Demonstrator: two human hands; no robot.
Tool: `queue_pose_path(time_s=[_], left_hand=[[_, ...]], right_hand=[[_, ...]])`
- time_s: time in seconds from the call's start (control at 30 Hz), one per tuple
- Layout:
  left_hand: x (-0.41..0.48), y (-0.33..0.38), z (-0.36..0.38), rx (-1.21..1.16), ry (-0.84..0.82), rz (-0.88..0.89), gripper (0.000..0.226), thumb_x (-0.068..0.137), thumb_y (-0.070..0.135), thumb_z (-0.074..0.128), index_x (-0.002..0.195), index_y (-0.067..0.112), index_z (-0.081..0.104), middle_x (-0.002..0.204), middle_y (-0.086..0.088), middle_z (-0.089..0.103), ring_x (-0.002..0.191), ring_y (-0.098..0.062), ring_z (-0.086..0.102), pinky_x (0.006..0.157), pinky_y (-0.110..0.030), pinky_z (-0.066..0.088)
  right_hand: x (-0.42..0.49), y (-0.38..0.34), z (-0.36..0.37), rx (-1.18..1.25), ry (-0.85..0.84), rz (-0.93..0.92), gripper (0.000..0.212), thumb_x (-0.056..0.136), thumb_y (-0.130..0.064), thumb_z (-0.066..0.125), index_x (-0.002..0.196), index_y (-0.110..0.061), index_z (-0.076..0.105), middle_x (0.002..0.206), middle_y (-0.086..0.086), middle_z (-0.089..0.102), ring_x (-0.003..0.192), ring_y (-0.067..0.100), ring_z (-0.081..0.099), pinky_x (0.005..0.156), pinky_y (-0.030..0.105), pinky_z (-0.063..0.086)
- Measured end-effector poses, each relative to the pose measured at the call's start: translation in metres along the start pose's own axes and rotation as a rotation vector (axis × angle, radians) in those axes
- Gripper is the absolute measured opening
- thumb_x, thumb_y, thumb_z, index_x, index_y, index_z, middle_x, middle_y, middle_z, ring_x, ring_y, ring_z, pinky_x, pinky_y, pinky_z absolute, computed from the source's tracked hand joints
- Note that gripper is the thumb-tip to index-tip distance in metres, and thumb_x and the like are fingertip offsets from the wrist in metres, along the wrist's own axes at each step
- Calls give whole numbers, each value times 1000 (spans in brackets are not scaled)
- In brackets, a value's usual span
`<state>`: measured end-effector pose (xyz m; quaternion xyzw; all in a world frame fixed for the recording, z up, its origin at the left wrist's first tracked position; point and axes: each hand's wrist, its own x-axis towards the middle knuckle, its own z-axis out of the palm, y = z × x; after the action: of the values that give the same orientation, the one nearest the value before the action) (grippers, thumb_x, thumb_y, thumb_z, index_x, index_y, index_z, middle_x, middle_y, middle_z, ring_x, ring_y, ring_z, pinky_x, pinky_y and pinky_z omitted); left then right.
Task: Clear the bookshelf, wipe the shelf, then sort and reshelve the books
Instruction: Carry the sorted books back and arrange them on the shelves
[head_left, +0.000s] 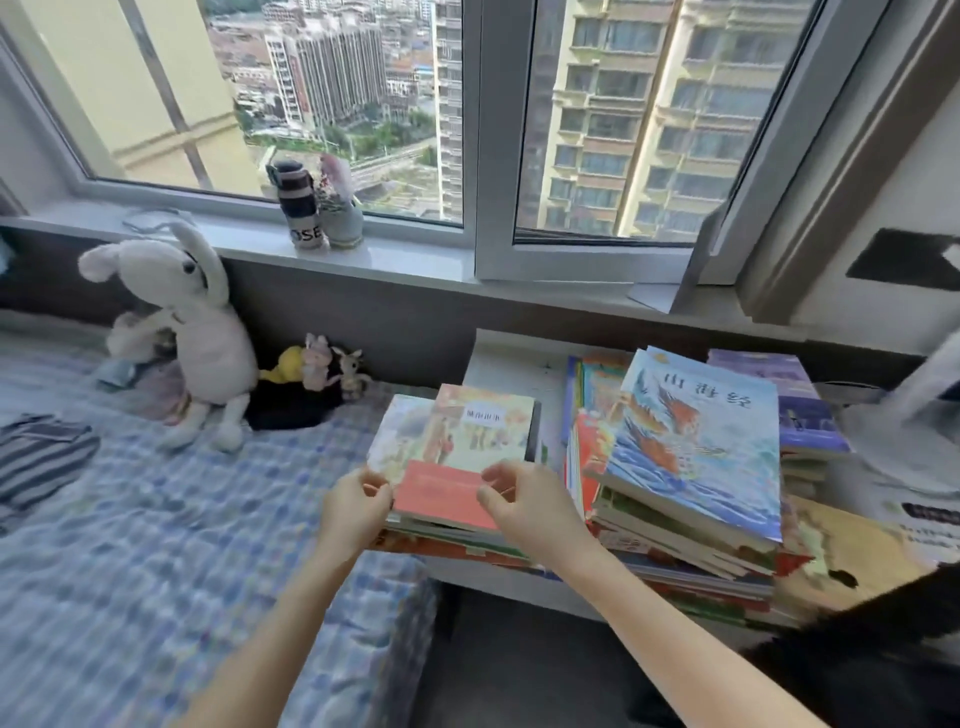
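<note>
A low pile of thin picture books (457, 452) lies on a white table (511, 358) under the window. Its top book has a red band along the near edge. My left hand (356, 506) grips the pile's near left corner, and my right hand (524, 501) pinches the near edge of the top books. To the right, a taller stack is topped by a blue book with birds (701, 447). A purple book (789, 400) lies on another stack behind it. No bookshelf is in view.
A bed with a blue checked sheet (156, 545) fills the left side, with a plush rabbit (192, 332) and small toys (317, 369) against the wall. A bottle (298, 208) and a small pot (340, 218) stand on the windowsill. A white fan base (904, 441) sits at right.
</note>
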<state>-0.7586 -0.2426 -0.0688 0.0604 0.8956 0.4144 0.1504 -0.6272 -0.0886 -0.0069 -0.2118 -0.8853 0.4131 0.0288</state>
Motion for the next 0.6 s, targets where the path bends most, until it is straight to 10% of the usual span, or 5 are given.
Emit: queue_pose_path(time_s=[0.37,0.6], left_hand=[[70,19,65,340,-233,-90,42,78,45,69,78,14,41,72,2,47,76,-19,53,60,-27,39],[120,21,67,243,-394,-185,31,69,38,77,77,15,57,82,0,64,79,-16,60,63,-28,46]], right_hand=[[103,49,62,-280,48,367,66,92,-18,52,150,-15,20,152,15,24,136,32,29,107,38,35],[132,52,68,-339,49,569,74,90,-29,57,149,-18,14,145,13,31,129,31,35,99,36,39]])
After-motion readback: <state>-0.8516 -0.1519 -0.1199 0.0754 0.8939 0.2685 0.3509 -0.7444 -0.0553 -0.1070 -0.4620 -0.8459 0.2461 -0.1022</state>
